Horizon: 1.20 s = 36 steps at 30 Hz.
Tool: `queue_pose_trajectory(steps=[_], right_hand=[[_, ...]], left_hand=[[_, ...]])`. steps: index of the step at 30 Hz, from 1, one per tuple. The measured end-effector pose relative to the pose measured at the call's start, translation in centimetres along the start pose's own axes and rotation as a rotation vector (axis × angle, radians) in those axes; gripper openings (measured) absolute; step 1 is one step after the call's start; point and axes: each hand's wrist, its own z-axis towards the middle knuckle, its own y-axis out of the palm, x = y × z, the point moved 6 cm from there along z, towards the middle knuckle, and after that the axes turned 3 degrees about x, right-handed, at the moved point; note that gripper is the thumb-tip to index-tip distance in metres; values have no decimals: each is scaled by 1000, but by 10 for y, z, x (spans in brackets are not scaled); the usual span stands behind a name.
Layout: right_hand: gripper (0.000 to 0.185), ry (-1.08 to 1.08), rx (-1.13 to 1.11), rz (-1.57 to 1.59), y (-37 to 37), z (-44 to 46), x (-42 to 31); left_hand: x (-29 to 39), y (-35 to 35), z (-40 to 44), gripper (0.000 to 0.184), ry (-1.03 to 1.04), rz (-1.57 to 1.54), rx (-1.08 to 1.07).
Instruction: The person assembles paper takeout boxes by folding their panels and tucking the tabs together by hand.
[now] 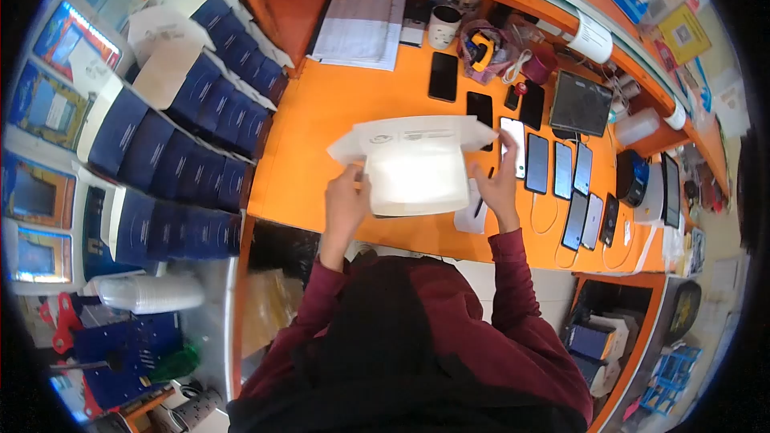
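An opened paper food box (pixel 417 180) with a bright white inside is held over the orange table's front part. Its wide printed flap (pixel 409 135) spreads out along the far side. My left hand (pixel 346 199) grips the box's left wall, thumb on the near side; some of its fingers are hidden. My right hand (pixel 499 186) stands just off the right wall, with thumb and fingers apart and nothing between them. Beneath that hand a dark pen (pixel 483 196) lies on a white paper slip (pixel 470 218).
Stacks of blue boxes (pixel 160 152) stand at the left. Several phones (pixel 537 164) with cables lie on the table's right half. Papers (pixel 357 28), a patterned cup (pixel 443 26) and a basket of small items (pixel 485 52) sit at the back. White bowls (pixel 152 294) are stacked at lower left.
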Motion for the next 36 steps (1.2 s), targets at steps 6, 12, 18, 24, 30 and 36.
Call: queue_pose_trajectory(steps=[6,12,18,24,30,36], right_hand=[[27,351,-305,364,24,-68,31],[15,185,-175,299,16,-71,8],[15,169,-131,321,16,-73,13],[16,161,-157,317,17,-65,19],[28,137,-52,121,28,-23,32],[42,88,-40,50,8,-36,-17]], left_hand=[[65,4,9,59,503,178,-173],[95,61,-14,87,648,296,-760],[91,74,-16,87,664,369,-805],[90,77,-14,88,628,361,-810],[90,66,-6,58,504,11,-438],[54,-20,-2,18,162,203,356]])
